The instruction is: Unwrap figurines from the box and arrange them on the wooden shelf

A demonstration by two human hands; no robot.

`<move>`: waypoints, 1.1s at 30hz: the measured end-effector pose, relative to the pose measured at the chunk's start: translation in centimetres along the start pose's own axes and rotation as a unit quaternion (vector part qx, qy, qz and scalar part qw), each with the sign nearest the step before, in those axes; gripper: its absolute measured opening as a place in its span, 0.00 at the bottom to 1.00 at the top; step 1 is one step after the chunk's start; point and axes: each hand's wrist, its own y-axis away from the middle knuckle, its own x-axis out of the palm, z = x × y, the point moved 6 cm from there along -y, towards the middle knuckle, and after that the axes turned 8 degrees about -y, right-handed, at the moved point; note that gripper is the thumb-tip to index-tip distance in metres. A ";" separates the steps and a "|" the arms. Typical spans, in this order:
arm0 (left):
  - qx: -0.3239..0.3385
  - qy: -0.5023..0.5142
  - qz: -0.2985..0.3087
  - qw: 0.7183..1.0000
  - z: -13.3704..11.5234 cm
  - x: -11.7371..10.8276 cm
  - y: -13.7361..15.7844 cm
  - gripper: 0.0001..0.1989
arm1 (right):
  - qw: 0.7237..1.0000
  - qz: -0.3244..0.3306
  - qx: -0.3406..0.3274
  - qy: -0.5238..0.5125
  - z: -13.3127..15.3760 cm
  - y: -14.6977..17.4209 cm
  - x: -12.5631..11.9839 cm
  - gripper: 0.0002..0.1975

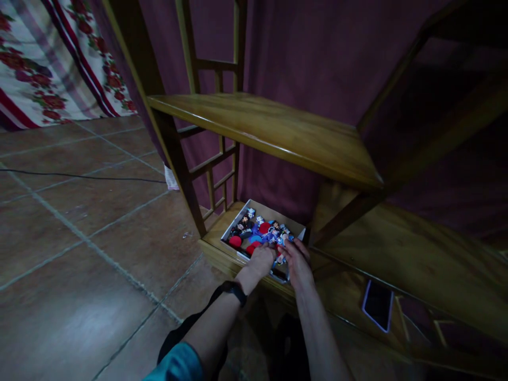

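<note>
A shallow white-edged cardboard box sits on the low wooden shelf. Small cartoon figurines in blue, white and black lie jumbled in it, among red discs and a blue disc. My left hand reaches over the box's near side, its fingers bent down among the pieces and mostly hidden. Beside it, my right hand is over the right end of the box. Its fingers curl inward at the figurines, close to my left fingertips. What either hand pinches is too small and dark to make out.
A wooden shelf board juts out above the box, with a lattice side frame at its left. To the right, a phone with a purple edge lies on the lower wood. A black cable crosses the tiled floor.
</note>
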 end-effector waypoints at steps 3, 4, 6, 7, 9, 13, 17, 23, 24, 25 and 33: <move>-0.026 0.003 -0.009 1.000 0.4 0.7 -0.2 0.14 | 0.999 0.019 0.004 -0.027 0.1 0.3 0.4 0.13; -0.032 -0.004 -0.011 0.999 0.5 0.8 -0.4 0.14 | 0.999 0.024 0.007 -0.031 0.1 0.4 0.5 0.13; -0.039 -0.014 -0.010 0.999 0.5 0.9 -0.7 0.13 | 0.999 0.032 0.012 -0.035 0.1 0.4 0.6 0.11; -0.040 -0.020 -0.008 0.999 0.6 1.0 -0.8 0.13 | 0.999 0.036 0.015 -0.037 0.1 0.5 0.6 0.11; -0.041 -0.031 -0.001 0.999 0.6 1.1 -0.9 0.12 | 0.998 0.041 0.020 -0.041 0.1 0.4 0.6 0.10; -0.046 -0.042 0.015 0.998 0.8 0.9 -0.7 0.14 | 0.998 0.029 0.035 -0.046 0.2 0.4 0.6 0.10; -0.059 -0.047 0.013 0.997 0.6 -0.4 -1.0 0.16 | 0.997 0.026 0.055 -0.050 0.2 0.5 0.9 0.10; -0.171 0.220 0.015 0.960 0.2 -3.5 -1.4 0.06 | 0.996 -0.005 0.053 -0.074 0.0 0.1 0.4 0.08; -0.194 0.303 0.019 0.933 0.1 -3.6 -1.3 0.07 | 0.996 0.005 0.048 -0.077 0.0 0.1 0.5 0.08; -0.214 0.373 0.024 0.902 0.0 -3.6 -1.1 0.08 | 0.996 0.018 0.044 -0.078 -0.1 0.0 0.6 0.08; -0.221 0.526 0.079 0.817 -1.4 -2.6 -0.5 0.10 | 0.994 0.017 0.042 -0.098 -0.2 -0.4 0.7 0.08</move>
